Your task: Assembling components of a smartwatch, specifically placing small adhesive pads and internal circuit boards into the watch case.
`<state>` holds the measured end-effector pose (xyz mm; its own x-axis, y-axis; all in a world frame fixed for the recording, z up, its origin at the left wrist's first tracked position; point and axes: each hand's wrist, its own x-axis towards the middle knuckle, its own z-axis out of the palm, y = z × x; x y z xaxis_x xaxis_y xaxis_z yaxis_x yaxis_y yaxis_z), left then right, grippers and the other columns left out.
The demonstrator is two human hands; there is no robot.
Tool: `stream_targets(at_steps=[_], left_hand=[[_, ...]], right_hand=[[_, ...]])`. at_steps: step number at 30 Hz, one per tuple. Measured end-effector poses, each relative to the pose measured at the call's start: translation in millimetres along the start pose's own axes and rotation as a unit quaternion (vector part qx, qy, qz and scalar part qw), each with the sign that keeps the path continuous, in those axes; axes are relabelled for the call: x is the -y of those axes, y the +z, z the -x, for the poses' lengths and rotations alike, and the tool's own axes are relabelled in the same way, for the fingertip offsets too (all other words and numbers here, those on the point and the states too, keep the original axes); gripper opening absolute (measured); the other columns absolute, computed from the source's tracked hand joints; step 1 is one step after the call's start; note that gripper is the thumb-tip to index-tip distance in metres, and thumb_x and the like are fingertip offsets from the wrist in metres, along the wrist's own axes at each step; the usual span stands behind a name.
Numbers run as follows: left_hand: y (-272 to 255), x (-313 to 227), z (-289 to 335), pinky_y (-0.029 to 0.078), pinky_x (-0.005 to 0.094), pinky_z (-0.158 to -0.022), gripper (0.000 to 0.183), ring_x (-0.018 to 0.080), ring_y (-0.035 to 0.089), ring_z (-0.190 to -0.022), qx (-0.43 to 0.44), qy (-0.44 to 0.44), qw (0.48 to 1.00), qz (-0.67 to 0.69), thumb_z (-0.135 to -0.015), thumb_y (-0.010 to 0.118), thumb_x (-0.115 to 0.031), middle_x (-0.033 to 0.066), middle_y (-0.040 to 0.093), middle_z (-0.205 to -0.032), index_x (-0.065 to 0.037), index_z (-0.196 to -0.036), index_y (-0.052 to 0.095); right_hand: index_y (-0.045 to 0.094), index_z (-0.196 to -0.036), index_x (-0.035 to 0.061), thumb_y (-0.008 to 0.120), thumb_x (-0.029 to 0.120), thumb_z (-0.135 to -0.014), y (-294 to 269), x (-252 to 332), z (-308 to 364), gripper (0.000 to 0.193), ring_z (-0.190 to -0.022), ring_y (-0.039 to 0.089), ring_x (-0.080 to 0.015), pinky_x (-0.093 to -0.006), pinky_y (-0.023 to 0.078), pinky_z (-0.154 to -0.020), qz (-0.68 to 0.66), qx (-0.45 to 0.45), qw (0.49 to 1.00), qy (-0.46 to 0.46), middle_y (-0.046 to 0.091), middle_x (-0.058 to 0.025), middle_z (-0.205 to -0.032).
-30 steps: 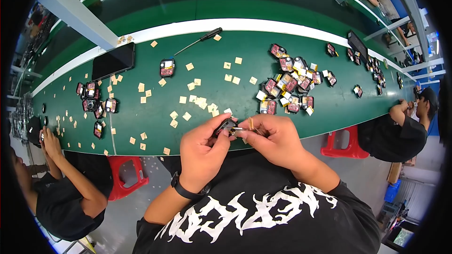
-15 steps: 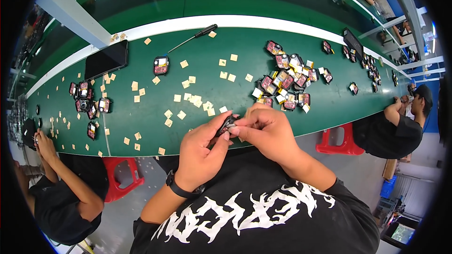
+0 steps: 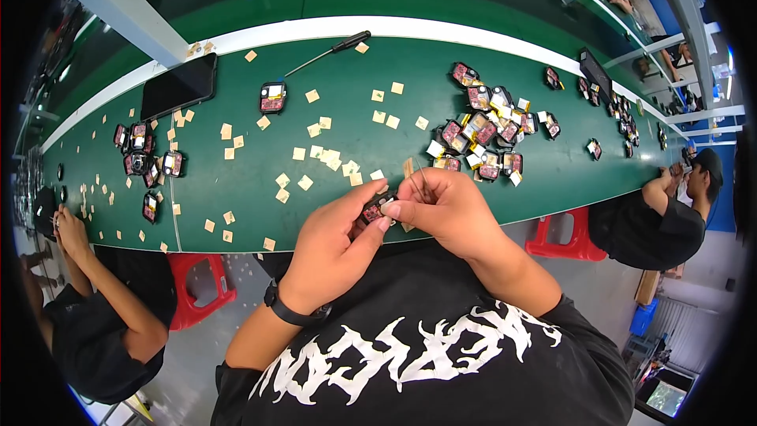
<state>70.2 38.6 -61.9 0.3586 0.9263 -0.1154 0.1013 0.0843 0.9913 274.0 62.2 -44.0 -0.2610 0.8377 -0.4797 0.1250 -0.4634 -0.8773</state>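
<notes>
My left hand (image 3: 335, 241) grips a small black device casing (image 3: 377, 210) by its sides, with the reddish circuit board inside facing up. The fingers of my right hand (image 3: 445, 209) are pinched at the casing's right edge, beside a small pale piece (image 3: 387, 206). A thin tweezer-like tool (image 3: 421, 177) sticks up from between the right fingers. Just left of that tool shows a narrow tan strip (image 3: 408, 168); whether it is held or lies on the table I cannot tell. My fingers hide part of the casing.
Several open casings with white battery packs (image 3: 485, 130) are heaped ahead to the right. Another casing group (image 3: 140, 150) sits left. Tan paper squares (image 3: 331, 159) are scattered over the green table (image 3: 347, 83). A screwdriver (image 3: 339, 47) and black tablet (image 3: 180, 87) lie farther back. Co-workers sit on both sides.
The casing has turned in my left hand, so its board faces up more. My right fingers have shifted slightly, and the thin tool and tan strip now show above them.
</notes>
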Motion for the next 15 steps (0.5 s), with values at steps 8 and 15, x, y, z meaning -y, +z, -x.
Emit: stream_targets(at_steps=[8, 15], left_hand=[[-7.1, -6.5, 6.4, 0.050, 0.0253, -0.064, 0.035, 0.0100, 0.060, -0.069, 0.052, -0.036, 0.996, 0.062, -0.102, 0.056, -0.009, 0.0058, 0.069, -0.087, 0.004, -0.135, 0.058], [-22.5, -26.7, 8.7, 0.053, 0.0334, -0.076, 0.050, 0.0199, 0.065, -0.079, 0.128, -0.009, 0.991, 0.032, -0.099, 0.053, -0.005, 0.0127, 0.070, -0.098, 0.004, -0.147, 0.046]], right_hand=[[0.067, -0.092, -0.0006, 0.075, 0.011, -0.096, 3.1, 0.9, 16.6, 0.015, -0.067, 0.056, 0.0020, -0.0173, 0.039, -0.055, -0.002, 0.024, 0.999, -0.040, 0.069, 0.0019, -0.078], [0.067, -0.093, -0.0014, 0.075, 0.012, -0.097, 8.9, 23.8, 28.6, 0.016, -0.065, 0.055, 0.0020, -0.0179, 0.040, -0.055, -0.022, 0.024, 0.999, -0.021, 0.070, 0.0005, -0.078]])
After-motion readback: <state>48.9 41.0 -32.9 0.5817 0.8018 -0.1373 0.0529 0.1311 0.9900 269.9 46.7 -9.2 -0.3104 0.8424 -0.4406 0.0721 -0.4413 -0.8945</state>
